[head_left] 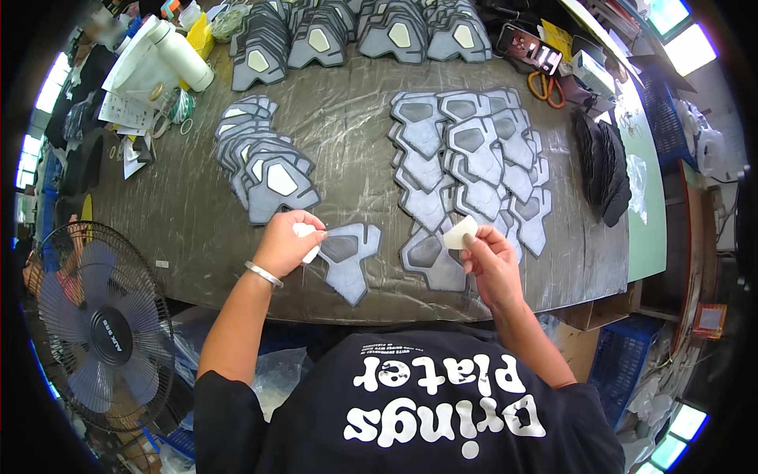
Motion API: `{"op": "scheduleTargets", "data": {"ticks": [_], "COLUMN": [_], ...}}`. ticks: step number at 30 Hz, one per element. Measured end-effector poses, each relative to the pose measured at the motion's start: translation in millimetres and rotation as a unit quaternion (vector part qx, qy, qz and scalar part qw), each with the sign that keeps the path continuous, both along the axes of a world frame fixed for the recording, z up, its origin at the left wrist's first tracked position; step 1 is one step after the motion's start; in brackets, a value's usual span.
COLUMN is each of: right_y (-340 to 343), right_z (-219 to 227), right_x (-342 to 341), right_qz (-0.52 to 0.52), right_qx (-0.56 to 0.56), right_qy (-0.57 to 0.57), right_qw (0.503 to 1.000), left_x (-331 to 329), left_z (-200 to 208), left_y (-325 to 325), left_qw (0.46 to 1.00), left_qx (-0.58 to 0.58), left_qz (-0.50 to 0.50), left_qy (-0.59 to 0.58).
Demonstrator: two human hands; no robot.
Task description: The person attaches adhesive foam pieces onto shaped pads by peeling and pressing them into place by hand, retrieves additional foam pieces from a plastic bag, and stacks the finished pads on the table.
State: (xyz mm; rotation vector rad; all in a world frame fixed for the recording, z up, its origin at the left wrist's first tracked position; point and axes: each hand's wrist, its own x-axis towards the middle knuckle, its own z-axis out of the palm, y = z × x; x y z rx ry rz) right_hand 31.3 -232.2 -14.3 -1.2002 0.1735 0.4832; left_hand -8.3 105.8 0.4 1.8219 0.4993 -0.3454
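One cream patch [458, 235] pinched by right hand [493, 259], above tabletop [347, 142] toward near edge, right of lone panel [347, 265] | left hand [288, 241] clasps white pieces [311, 255] | patch likely light, thin, slightly bendy; best gripped by rim

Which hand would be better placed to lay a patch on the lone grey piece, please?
Probably the right hand: it pinches one pale patch, whereas the left hand, though nearer the grey piece, grips a white bundle.
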Motion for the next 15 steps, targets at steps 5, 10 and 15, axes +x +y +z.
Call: {"op": "scheduleTargets", "data": {"ticks": [5, 10, 15], "right_y": [12, 19, 69], "right_z": [37, 40, 45], "right_x": [2, 7, -6], "right_qz": [0.031, 0.067, 0.214], "right_qx": [-0.086, -0.13, -0.031], "right_qy": [0.014, 0.012, 0.036], "right_qw": [0.996, 0.989, 0.976], "left_x": [-15, -36, -60], "left_z": [-20, 12, 30], "left_y": [-16, -38, -74], "left_qw": [0.973, 0.966, 0.954], "left_qx": [0.151, 0.099, -0.285], "left_qz": [0.013, 0.085, 0.094], "left_qy": [-0.176, -0.222, -0.011]}}
